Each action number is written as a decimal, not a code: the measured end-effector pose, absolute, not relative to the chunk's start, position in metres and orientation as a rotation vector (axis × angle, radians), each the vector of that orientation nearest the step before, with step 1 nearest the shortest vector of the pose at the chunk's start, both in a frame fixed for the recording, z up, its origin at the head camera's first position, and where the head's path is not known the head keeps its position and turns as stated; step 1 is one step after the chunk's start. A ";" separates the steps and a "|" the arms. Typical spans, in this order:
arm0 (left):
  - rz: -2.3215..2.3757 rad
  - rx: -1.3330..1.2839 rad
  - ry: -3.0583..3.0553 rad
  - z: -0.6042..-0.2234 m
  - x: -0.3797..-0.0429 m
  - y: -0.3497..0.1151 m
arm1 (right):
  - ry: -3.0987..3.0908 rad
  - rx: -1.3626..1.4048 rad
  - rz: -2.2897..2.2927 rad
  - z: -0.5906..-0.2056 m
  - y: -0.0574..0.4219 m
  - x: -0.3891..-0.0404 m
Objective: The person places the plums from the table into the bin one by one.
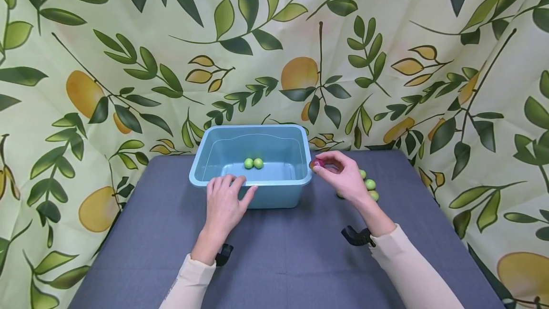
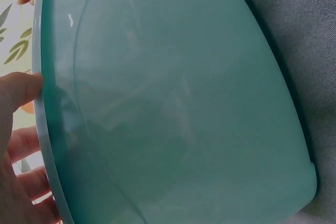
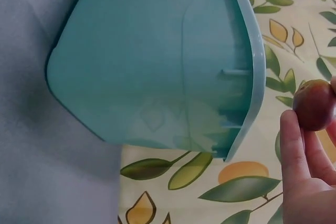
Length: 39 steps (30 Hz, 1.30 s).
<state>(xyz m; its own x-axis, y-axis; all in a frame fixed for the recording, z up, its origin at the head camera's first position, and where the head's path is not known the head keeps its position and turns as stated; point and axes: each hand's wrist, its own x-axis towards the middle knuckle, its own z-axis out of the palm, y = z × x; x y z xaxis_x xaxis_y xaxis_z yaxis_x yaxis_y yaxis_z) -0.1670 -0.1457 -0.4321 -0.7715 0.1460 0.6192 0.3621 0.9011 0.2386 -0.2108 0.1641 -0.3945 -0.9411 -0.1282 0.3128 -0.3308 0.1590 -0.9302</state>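
Observation:
A small dark red plum (image 1: pixel 317 164) is pinched between the thumb and fingertips of my right hand (image 1: pixel 345 175), just off the right rim of a blue plastic basin (image 1: pixel 274 197). The right wrist view shows the same plum (image 3: pixel 315 105) at the fingertips, level with the basin's outer wall (image 3: pixel 142 66). My left hand (image 1: pixel 225 204) rests at the basin's front rim, its fingers reaching over the edge. In the left wrist view, the left thumb (image 2: pixel 23 88) touches the rim. Two round green fruits (image 1: pixel 253 163) lie side by side on the basin floor.
Several green fruits (image 1: pixel 370 184) lie on the dark grey table (image 1: pixel 283 261) right of the basin, partly hidden by my right hand. Behind the table hangs a cloth (image 1: pixel 257 80) printed with leaves and orange fruit. Black straps (image 1: pixel 356 236) circle both wrists.

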 end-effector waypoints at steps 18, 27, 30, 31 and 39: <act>-0.450 -0.360 -2.441 -0.432 -0.168 -0.146 | -2.271 0.495 1.815 -0.390 0.143 -0.222; -0.451 -0.364 -2.438 -0.433 -0.168 -0.146 | -2.273 0.519 1.781 -0.388 0.134 -0.228; -0.448 -0.363 -2.444 -0.433 -0.168 -0.145 | -2.274 0.518 1.778 -0.389 0.133 -0.229; -0.448 -0.362 -2.446 -0.433 -0.168 -0.145 | -2.270 0.521 1.781 -0.389 0.133 -0.229; -0.440 -0.360 -2.439 -0.433 -0.168 -0.145 | -2.282 0.542 1.749 -0.388 0.137 -0.225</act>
